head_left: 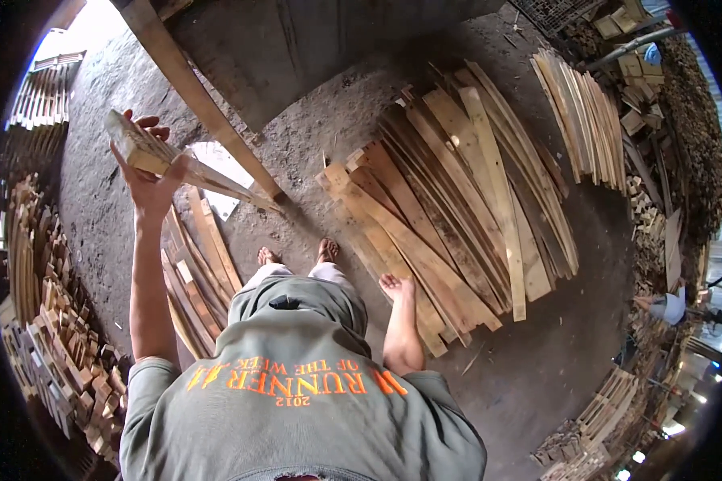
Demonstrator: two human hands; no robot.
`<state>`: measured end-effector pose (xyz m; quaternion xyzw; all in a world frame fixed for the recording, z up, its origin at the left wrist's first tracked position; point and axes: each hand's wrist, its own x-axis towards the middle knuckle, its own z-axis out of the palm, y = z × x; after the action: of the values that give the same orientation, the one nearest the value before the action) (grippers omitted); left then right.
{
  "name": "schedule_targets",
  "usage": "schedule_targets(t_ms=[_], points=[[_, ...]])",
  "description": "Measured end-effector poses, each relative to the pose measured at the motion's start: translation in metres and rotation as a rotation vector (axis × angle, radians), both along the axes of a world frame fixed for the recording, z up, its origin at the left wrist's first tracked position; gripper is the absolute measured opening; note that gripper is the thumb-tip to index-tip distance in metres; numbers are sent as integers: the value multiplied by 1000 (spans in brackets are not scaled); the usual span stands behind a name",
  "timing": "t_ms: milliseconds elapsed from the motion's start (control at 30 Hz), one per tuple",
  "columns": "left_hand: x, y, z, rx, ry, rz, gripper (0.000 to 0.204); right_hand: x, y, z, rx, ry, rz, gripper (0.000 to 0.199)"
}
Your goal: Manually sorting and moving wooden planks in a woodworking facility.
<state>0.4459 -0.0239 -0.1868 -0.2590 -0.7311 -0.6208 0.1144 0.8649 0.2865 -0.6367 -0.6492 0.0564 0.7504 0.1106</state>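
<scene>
At the far left my left hand (154, 180) is wrapped round the upper end of a wooden plank (208, 175), thumb on one side and fingers on the other. The plank slants away from me, its lower end near the floor by a wooden post (204, 104). My right hand (397, 286) hangs low with the palm up and the fingers loosely apart, holding nothing. It is beside the near left edge of a wide pile of boards (449, 216). Whether it touches the boards I cannot tell.
A smaller stack of boards (196, 276) lies left of my legs. Cut wood pieces (72, 353) are heaped at the left. More boards (586, 120) stand in a bundle at the far right. Another person (670, 309) is at the right edge. A dark panel (281, 48) stands ahead.
</scene>
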Motion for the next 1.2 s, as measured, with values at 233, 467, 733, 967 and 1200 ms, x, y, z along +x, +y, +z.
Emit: schedule_targets(t_ms=[233, 467, 733, 967, 1200], points=[[11, -47, -6, 34, 83, 141, 98, -37, 15, 9, 346, -59, 375, 56], [23, -124, -1, 155, 132, 315, 91, -55, 20, 20, 459, -35, 576, 53], [65, -286, 117, 315, 419, 714, 62, -103, -81, 35, 368, 1, 995, 54], [210, -427, 133, 333, 451, 1062, 39, -160, -178, 55, 353, 69, 1372, 55], [466, -564, 1, 768, 231, 1761, 57, -214, -219, 80, 537, 78, 1700, 64]])
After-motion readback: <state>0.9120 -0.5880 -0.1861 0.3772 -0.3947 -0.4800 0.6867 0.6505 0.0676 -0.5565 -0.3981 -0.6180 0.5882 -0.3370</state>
